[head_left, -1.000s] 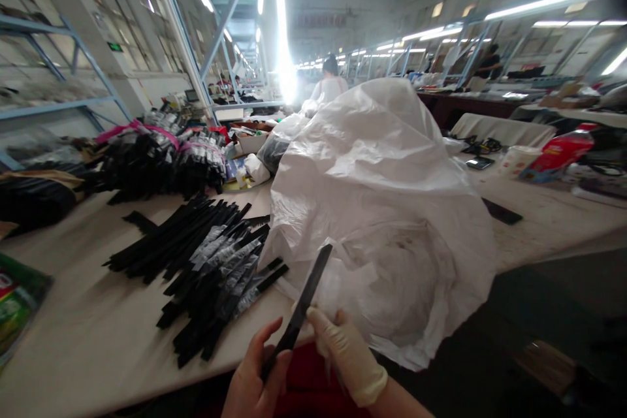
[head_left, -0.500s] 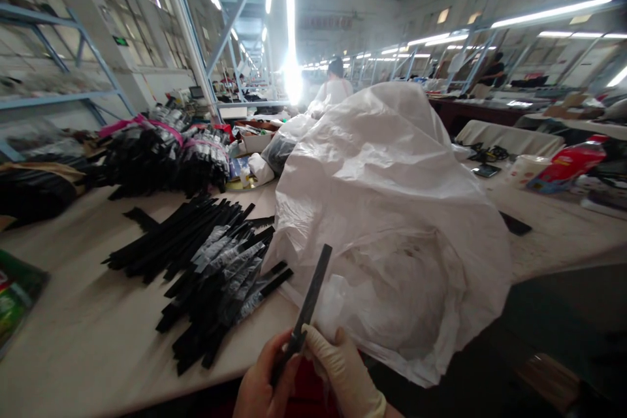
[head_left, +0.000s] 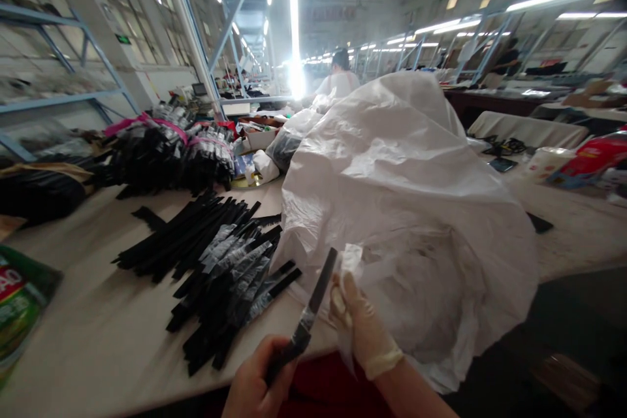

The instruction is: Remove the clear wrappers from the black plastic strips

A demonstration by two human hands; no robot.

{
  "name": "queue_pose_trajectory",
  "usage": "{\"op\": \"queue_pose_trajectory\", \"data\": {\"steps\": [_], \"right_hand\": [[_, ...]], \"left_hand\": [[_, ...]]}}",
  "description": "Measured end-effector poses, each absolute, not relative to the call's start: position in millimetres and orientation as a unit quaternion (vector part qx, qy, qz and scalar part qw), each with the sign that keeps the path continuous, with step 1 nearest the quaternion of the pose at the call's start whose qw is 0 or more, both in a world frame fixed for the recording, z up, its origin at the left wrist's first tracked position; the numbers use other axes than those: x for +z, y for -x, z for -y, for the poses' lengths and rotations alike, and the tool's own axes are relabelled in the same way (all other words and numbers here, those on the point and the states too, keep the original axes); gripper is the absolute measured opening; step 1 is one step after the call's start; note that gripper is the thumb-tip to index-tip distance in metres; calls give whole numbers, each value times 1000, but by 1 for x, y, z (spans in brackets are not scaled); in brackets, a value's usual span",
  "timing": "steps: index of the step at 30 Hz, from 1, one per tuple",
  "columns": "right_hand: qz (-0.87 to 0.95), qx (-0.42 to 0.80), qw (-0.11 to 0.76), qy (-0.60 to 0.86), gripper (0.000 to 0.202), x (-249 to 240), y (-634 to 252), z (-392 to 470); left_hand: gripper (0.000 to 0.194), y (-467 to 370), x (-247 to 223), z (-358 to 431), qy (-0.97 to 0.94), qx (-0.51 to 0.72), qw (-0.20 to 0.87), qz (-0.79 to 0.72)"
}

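My bare left hand is closed round the lower end of a flat black strip, which points up and away. A band of shiny clear film wraps the strip just above my fingers. Beside it, my right hand wears a pale glove and pinches a piece of clear plastic film. That film sticks up past the fingertips, and a loose end hangs below them. To the left lies a pile of black strips, many with clear film round their middles. Plain black strips lie just behind them.
A large white plastic sack bulges over the table ahead of me. Bundles of strips tied with pink bands stand at back left. A green bag is at the left edge. A person sits beyond the sack.
My right hand has moved up and right, away from the strip, with the film in it. Clear film now shows round the strip above my left hand. The view has shifted slightly.
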State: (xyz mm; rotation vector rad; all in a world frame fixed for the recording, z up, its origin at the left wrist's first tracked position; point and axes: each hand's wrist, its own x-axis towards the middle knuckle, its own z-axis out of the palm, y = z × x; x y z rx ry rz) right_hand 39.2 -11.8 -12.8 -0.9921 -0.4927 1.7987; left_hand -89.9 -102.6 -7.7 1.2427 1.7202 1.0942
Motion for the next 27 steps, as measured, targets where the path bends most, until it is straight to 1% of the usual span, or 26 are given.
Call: {"op": "queue_pose_trajectory", "data": {"steps": [2, 4, 7, 10, 12, 14, 16, 18, 19, 22, 24, 25, 27], "right_hand": [[179, 749, 503, 392, 35, -8, -39, 5], [164, 759, 492, 392, 33, -6, -32, 7], [150, 763, 475, 413, 30, -10, -26, 16], [164, 769, 473, 398, 25, -15, -35, 12], [152, 809, 459, 334, 24, -15, -44, 2], [126, 856, 431, 255, 28, -14, -48, -5], [118, 878, 411, 213, 27, -12, -48, -6], [119, 875, 418, 214, 26, -12, -45, -3], [118, 871, 424, 218, 26, -12, -44, -2], [108, 871, 432, 208, 28, -13, -44, 0], [96, 876, 431, 193, 30, -14, -42, -1], [93, 878, 430, 187, 29, -14, -41, -1], [100, 875, 431, 194, 27, -14, -38, 0]], "left_hand": [[23, 90, -12, 106, -491, 416, 373, -668], [23, 90, -15, 108, -495, 405, 376, -671], [23, 100, -10, 107, -529, 364, 344, -686], [29, 130, 13, 97, -559, 284, 240, -741], [35, 155, 31, 82, -555, 216, 147, -790], [37, 179, 44, 59, -549, 146, 43, -822], [33, 199, 51, 36, -550, 122, 14, -826], [29, 211, 53, 19, -552, 108, -2, -827], [29, 212, 54, 15, -552, 106, -11, -827], [38, 198, 55, 18, -556, 124, -45, -821], [39, 174, 53, 29, -582, 168, -3, -796], [37, 159, 51, 35, -603, 199, 63, -770], [34, 127, 43, 46, -618, 246, 232, -710]]}}
